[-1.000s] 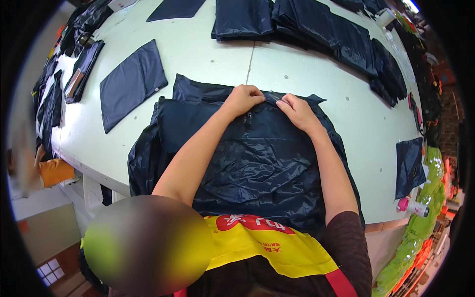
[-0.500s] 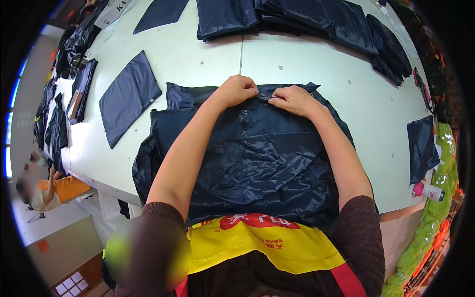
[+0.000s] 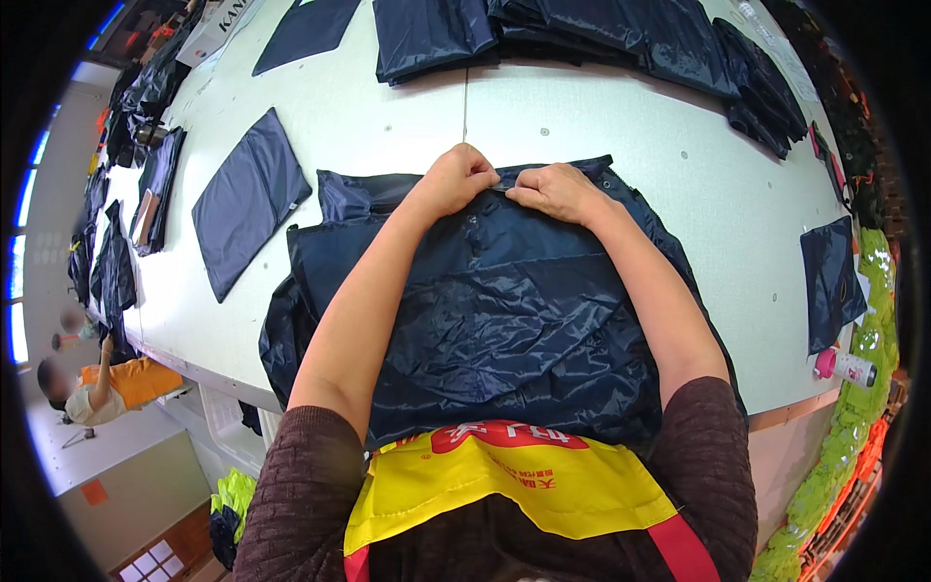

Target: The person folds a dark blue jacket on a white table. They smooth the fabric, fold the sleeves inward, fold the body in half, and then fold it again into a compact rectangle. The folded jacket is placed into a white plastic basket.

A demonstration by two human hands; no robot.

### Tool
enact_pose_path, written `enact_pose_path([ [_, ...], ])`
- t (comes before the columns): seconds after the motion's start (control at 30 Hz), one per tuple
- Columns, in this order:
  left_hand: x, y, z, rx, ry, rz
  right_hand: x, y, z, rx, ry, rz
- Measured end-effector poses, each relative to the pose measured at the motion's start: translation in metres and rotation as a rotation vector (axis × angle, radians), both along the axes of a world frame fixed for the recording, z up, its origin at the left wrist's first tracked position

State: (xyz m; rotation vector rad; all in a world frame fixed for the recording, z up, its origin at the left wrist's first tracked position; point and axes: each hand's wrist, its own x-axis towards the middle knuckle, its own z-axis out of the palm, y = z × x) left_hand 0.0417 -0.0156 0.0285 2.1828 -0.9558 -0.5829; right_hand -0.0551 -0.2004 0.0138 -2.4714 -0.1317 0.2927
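Observation:
A shiny navy garment (image 3: 485, 325) lies spread and creased on the pale table in front of me, its near part reaching my yellow apron. My left hand (image 3: 454, 182) is closed in a pinch on its far edge, near the middle. Just to the right, my right hand (image 3: 561, 192) pinches the same edge, thumb and fingers pressed together. Between the fingertips a small strip of the cloth shows; its details are too small to make out. A small round fitting (image 3: 608, 181) sits on the garment right of my right hand.
A flat folded navy piece (image 3: 252, 202) lies to the left on the table (image 3: 388, 136). Stacks of folded navy cloth (image 3: 592, 34) line the far side. At the right edge are another navy piece (image 3: 830, 286) and a pink-capped bottle (image 3: 846, 367). A person (image 3: 97, 388) sits far left.
My right hand has shifted slightly left, closer to my left hand along the garment's edge. Both hands keep their pinch. The view has tilted a little.

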Motion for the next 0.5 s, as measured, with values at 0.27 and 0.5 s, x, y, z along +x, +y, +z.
enact_pose_path([
  [0.27,0.002,0.002,-0.012,-0.277,0.25,0.413,-0.004,0.006,-0.007,0.041,-0.138,-0.135],
  [0.5,-0.053,0.138,0.087,-0.682,0.164,0.462,-0.07,-0.026,0.04,0.286,-0.34,-0.487],
])
